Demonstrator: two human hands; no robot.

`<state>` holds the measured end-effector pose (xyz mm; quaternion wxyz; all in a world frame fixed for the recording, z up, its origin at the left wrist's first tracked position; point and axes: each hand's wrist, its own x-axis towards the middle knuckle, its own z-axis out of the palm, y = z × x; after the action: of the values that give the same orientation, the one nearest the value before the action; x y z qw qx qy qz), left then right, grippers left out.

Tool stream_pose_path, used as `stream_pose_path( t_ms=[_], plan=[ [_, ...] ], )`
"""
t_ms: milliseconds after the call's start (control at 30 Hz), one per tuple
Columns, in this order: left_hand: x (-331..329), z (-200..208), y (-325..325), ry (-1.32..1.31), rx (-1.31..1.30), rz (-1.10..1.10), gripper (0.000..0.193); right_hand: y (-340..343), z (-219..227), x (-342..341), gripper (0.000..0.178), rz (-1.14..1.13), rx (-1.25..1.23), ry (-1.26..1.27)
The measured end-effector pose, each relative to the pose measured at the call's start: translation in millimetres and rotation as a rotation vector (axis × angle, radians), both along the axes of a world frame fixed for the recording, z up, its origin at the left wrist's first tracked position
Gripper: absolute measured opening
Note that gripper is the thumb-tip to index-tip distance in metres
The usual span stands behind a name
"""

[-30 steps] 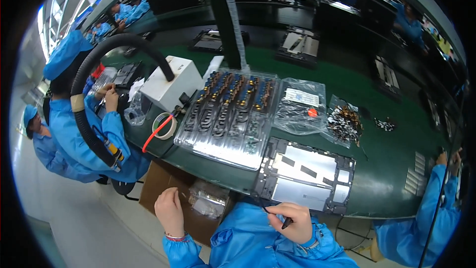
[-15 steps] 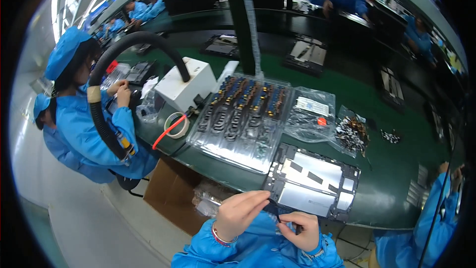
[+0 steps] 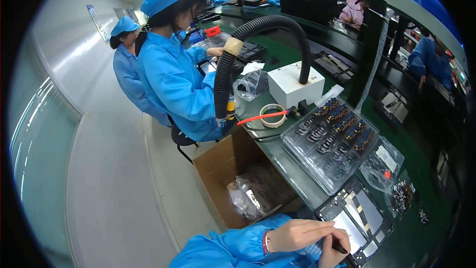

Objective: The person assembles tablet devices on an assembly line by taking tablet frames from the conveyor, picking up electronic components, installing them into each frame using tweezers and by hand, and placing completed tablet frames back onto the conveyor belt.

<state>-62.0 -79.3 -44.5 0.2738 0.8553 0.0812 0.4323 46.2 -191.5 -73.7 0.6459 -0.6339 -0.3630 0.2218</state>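
My left hand [image 3: 297, 235] has its fingers pressed together, with the tips meeting my right hand above an opened tablet [image 3: 368, 212]. What those tips hold, if anything, is hidden. Curled fingers of my right hand [image 3: 331, 254] grip a small black piece [image 3: 339, 247], too small to identify. Silver panels and dark strips show inside the tablet's black frame, which lies on the bench. Beyond it sits a clear plastic tray [image 3: 322, 182] with rows of flex-cable parts [image 3: 342, 128].
Left of the bench edge, a cardboard box [image 3: 215, 171] holds plastic wrapping. A white box [image 3: 296, 85] with a black hose [image 3: 277, 21], a tape roll [image 3: 272, 121] and a red tube [image 3: 260, 117] stand farther off. A co-worker [image 3: 173, 82] sits left. Bagged small parts [image 3: 400, 197] lie right.
My view has swung left, so the bench appears farther right. My hands have come together; the dark strip seen between them earlier is now mostly hidden.
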Motion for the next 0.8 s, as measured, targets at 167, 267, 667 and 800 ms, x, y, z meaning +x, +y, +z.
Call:
stream_pose_path(
  t_ms=[167,267,667,800],
  plan=[
    [11,-5,-7,-0.147,-0.117,0.078,0.017,0,4,-5,0.010,-0.069,0.065,-0.031],
    [14,-5,-8,-0.121,-0.078,0.122,0.016,1,-1,-8,0.011,-0.134,0.077,-0.093],
    [23,-3,16,-0.017,-0.196,0.146,0.014,7,27,2,0.016,-0.164,-0.004,-0.254],
    [56,1,69,0.048,0.040,0.260,0.013,-6,23,9,0.017,-0.209,-0.021,-0.248]
  ],
)
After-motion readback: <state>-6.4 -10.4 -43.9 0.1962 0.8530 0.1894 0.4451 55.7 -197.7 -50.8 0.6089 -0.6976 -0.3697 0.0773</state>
